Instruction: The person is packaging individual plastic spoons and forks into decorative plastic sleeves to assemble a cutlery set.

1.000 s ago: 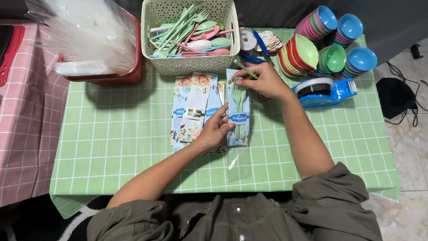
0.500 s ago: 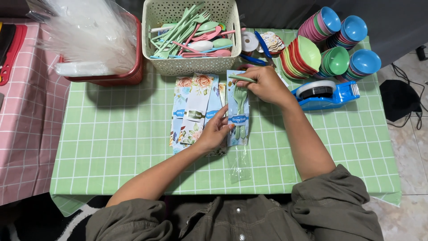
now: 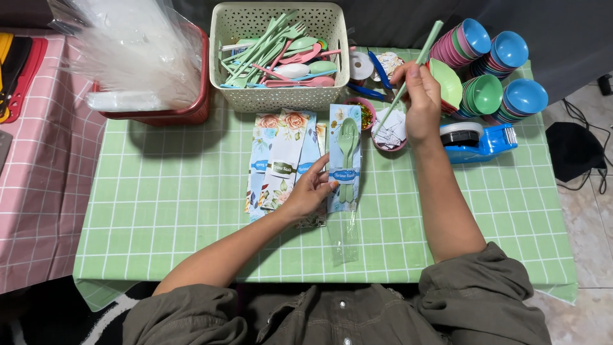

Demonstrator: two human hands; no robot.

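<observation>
Head view: a table covered by a green checked cloth [image 3: 159,211] is seen from above. The left hand [image 3: 310,191] is laid on the near left edge of a clear sleeve [image 3: 345,169] that lies flat at the middle of the table; its fingers are curled loosely against the sleeve and pin it down rather than closing around it. Inside the sleeve a floral backing card and a pale green spoon and fork are seen, and the sleeve's empty clear end trails toward the near edge. Just left of it, a small stack of floral cards [image 3: 281,160] is fanned out, partly under the left wrist.

The right hand [image 3: 418,96] is raised farther away and to the right, closed in a pinch on a pale green chopstick [image 3: 408,80]. The stick is held tilted, its upper end toward the far right and its lower end pointing down and left, over a small pink bowl [image 3: 386,131] of odds and ends. From that grip the sleeve lies nearer and to the left, with its long axis running near to far, so the two axes are crossed at an angle. The left hand is the nearer one to the sleeve.

Farther off, a cream basket [image 3: 281,96] of pastel cutlery, stacked coloured bowls [image 3: 491,64] and a blue tape dispenser [image 3: 479,140] are seen.
</observation>
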